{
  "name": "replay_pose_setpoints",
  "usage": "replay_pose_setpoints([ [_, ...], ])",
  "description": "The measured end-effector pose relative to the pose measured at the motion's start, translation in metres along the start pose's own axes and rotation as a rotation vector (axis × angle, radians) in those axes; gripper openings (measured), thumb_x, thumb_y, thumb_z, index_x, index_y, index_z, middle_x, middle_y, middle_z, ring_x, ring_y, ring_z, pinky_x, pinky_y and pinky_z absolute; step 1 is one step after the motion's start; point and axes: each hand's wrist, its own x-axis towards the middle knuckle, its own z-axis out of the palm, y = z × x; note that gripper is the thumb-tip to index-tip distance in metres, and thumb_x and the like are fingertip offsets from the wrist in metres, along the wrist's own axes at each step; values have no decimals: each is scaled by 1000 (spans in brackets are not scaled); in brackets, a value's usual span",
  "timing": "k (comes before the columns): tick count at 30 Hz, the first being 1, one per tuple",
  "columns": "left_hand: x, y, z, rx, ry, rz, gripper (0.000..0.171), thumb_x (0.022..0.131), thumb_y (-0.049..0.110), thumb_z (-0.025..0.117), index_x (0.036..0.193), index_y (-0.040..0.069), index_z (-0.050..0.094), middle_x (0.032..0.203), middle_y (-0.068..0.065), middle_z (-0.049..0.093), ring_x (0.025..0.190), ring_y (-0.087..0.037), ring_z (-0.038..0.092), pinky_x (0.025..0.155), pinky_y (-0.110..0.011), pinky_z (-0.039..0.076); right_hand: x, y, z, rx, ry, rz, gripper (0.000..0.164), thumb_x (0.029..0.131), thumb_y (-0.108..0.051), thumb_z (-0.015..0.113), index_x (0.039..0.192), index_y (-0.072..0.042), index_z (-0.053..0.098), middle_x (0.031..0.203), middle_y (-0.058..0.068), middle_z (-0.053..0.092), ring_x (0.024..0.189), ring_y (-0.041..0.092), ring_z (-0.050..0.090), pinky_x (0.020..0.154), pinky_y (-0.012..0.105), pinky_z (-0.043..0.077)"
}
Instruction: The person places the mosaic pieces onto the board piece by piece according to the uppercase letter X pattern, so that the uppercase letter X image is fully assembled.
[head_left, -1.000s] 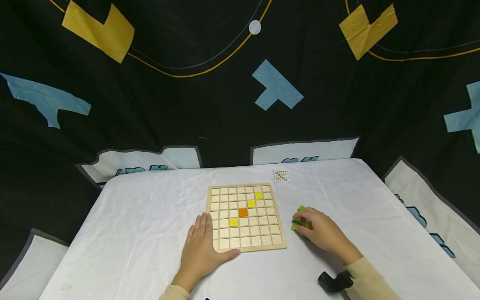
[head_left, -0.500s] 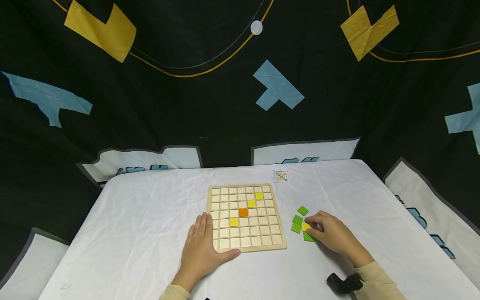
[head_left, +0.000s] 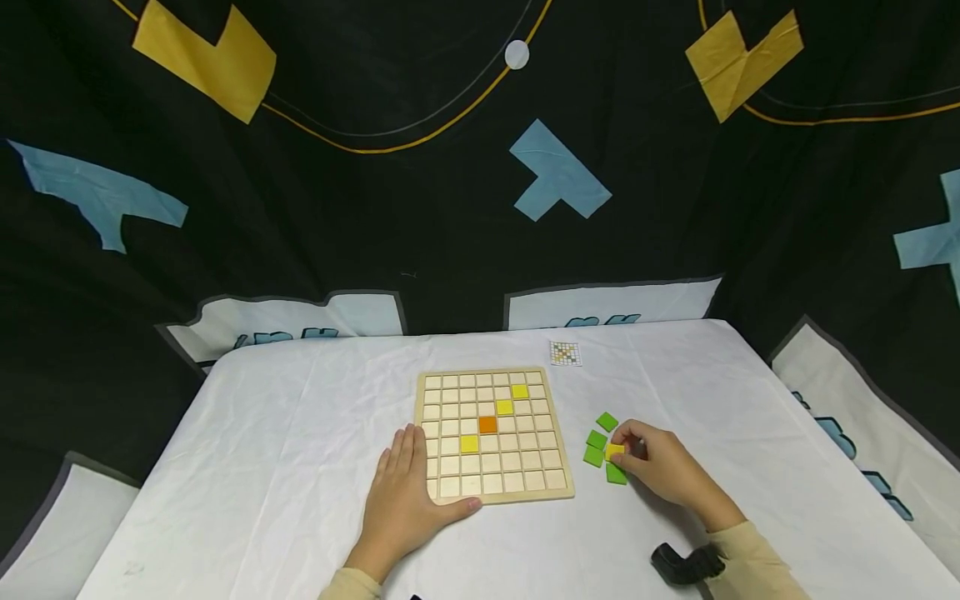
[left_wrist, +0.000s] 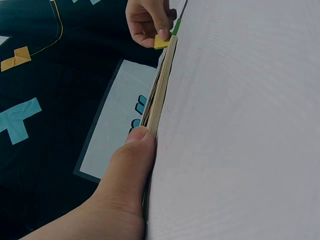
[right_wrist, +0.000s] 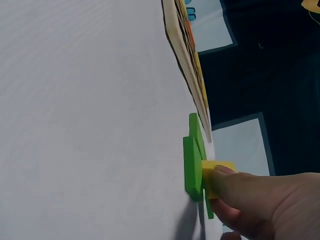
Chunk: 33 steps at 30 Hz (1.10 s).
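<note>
A square wooden grid board (head_left: 517, 497) lies on the table with yellow tiles and one orange tile (head_left: 487, 425) in a diagonal row of its cells. My left hand (head_left: 401, 500) rests at the board's near left corner, fingers along the left side and thumb on the front edge. To the right of the board, my right hand (head_left: 660, 462) pinches a yellow tile (right_wrist: 210, 175) between thumb and fingers. Several green tiles (head_left: 594, 456) lie around it on the cloth. In the left wrist view the left thumb (left_wrist: 132, 155) touches the board's edge.
A small printed pattern card (head_left: 565, 353) lies beyond the board's far right corner. The table is covered with a white cloth (head_left: 262, 467). A black curved object (head_left: 686, 565) is by the right sleeve. A dark curtain (head_left: 360, 217) hangs behind the table.
The right hand has drawn back slightly from the green tiles, which now lie spread out, and it holds the yellow tile. The left hand and board have stayed put.
</note>
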Motion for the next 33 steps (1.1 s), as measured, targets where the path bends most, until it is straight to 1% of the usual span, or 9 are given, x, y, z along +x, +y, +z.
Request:
replay_pose_setpoints([
  [4,0,0,0,-1,3,0,141,63,92,58,156,-4,17,166,-20,14,155,-36,10,124,-55,16,3,-7,1,31,25,-8,14,88,-15,75,96,-17,64,80,-3,58,64,8,50,55,21,43],
  [10,0,-1,0,-2,7,-1,141,62,93,58,156,-4,18,165,-20,14,155,-36,11,124,-56,16,12,-24,12,89,17,-40,13,89,-15,74,96,-19,65,82,-3,60,58,8,48,49,22,42],
  [16,-1,-2,0,-8,2,-9,142,62,93,59,156,-4,17,166,-20,13,155,-36,10,124,-55,16,23,-51,37,137,-31,-80,12,89,-18,75,95,-21,65,78,-7,58,57,7,48,49,21,41],
  [19,0,-2,0,-7,2,-11,142,61,93,58,156,-4,17,166,-20,14,155,-36,10,124,-55,16,29,-67,52,144,-44,-124,11,89,-19,75,95,-22,66,76,-10,57,58,5,48,51,19,41],
  [22,0,-1,1,-1,4,-9,142,61,94,57,156,-4,17,166,-20,14,155,-36,11,124,-55,17,34,-83,66,128,-54,-182,10,90,-21,74,95,-23,66,74,-13,57,59,3,48,53,19,42],
  [26,0,-1,1,8,7,-2,141,62,95,55,156,-4,18,165,-20,15,155,-36,12,124,-56,18,38,-105,83,111,-71,-235,8,90,-24,74,95,-23,67,74,-14,58,61,2,49,56,19,43],
  [33,-1,-1,-1,10,11,6,139,64,92,57,156,-4,19,165,-20,16,154,-36,14,124,-55,18,42,-133,108,60,-67,-294,9,90,-27,74,95,-22,69,73,-16,59,65,-1,51,62,17,45],
])
